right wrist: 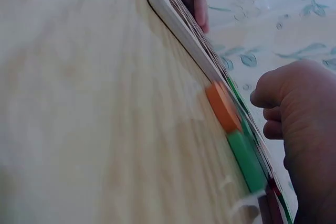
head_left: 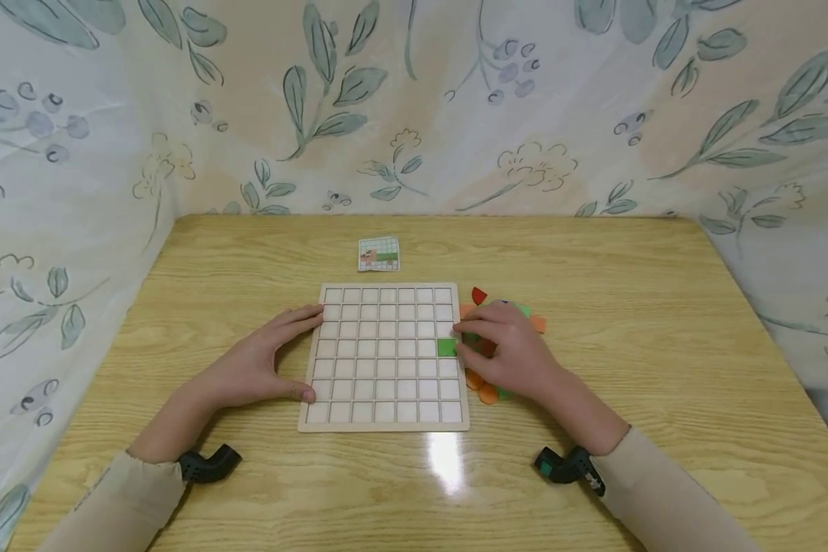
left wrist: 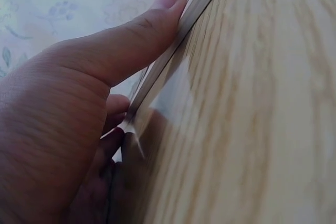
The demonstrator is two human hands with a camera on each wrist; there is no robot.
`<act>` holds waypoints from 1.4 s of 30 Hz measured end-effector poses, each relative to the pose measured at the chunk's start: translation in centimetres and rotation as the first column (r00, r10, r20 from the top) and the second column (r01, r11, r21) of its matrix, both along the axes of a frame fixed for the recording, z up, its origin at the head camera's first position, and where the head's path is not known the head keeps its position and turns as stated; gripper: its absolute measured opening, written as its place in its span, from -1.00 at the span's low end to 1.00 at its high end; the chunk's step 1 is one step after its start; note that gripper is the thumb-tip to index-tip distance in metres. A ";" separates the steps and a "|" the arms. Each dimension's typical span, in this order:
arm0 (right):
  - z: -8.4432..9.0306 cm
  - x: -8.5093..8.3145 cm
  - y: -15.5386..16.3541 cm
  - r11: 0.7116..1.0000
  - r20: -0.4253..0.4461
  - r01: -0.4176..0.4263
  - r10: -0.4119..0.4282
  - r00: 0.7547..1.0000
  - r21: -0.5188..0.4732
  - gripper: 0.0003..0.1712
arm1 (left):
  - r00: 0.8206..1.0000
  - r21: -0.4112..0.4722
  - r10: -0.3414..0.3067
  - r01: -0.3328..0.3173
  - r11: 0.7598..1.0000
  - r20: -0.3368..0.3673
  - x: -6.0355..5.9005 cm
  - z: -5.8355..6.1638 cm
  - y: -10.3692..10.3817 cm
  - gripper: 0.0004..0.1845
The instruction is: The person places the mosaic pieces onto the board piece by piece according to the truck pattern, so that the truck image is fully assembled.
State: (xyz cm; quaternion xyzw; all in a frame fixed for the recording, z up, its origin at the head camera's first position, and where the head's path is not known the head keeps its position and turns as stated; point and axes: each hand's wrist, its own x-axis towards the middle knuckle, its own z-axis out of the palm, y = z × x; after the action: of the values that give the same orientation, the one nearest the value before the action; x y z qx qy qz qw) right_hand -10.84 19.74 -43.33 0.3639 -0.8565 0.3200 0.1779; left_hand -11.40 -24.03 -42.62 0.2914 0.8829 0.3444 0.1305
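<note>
A wooden board (head_left: 376,369) with a raised grid of square cells lies on the table. One green square tile (head_left: 447,347) sits in a cell near its right edge. My left hand (head_left: 258,364) rests at the board's left side, thumb on the lower edge and straighter fingers at the upper part; the left wrist view shows the thumb (left wrist: 169,3) against the rim. Over the right edge hovers my right hand (head_left: 507,345), fingertips close beside the green tile, fingers loosely bent, nothing visible between them. Under it spreads a pile of coloured pieces (head_left: 487,394), partly hidden.
A small card (head_left: 379,254) with a printed grid picture lies behind the board. A red piece (head_left: 479,295) lies at the pile's back. Patterned cloth (head_left: 414,107) hangs behind the wooden table (head_left: 628,307). In the right wrist view, orange (right wrist: 223,107) and green blocks (right wrist: 247,161) line the board's edge.
</note>
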 end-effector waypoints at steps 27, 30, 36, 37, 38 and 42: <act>0.6 -0.6 2.6 0.994 0.150 0.062 -0.075 0.986 0.090 -0.68 | 0.999 -0.007 0.006 -0.005 1.000 0.032 0.0 0.6 0.2 0.29; 0.7 -0.7 2.8 0.994 0.165 0.069 -0.083 0.983 0.089 -0.70 | 0.999 -0.009 0.004 -0.004 1.000 0.035 0.1 0.6 0.2 0.29; 0.7 -0.8 2.7 0.995 0.158 0.076 -0.085 0.984 0.067 -0.79 | 0.999 -0.006 0.010 -0.010 1.000 0.033 0.0 0.7 0.2 0.28; 0.6 -0.8 2.6 0.995 0.154 0.077 -0.086 0.984 0.068 -0.79 | 0.999 -0.003 0.010 -0.010 1.000 0.031 0.0 0.7 0.2 0.27; 0.6 -0.8 2.6 0.994 0.151 0.077 -0.087 0.985 0.073 -0.78 | 0.999 -0.004 0.011 -0.011 1.000 0.031 0.0 0.7 0.2 0.26; 0.4 -0.6 2.4 0.991 0.142 0.086 -0.101 0.985 0.106 -0.76 | 0.999 -0.003 0.014 -0.014 1.000 0.030 0.1 0.6 0.3 0.23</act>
State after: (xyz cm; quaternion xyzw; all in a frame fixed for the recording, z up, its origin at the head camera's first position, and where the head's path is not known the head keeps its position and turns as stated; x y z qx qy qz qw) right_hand -11.45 22.18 -42.89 0.3072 -0.8983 0.2940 0.1109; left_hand -11.31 -23.73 -41.98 0.2800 0.8832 0.3485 0.1418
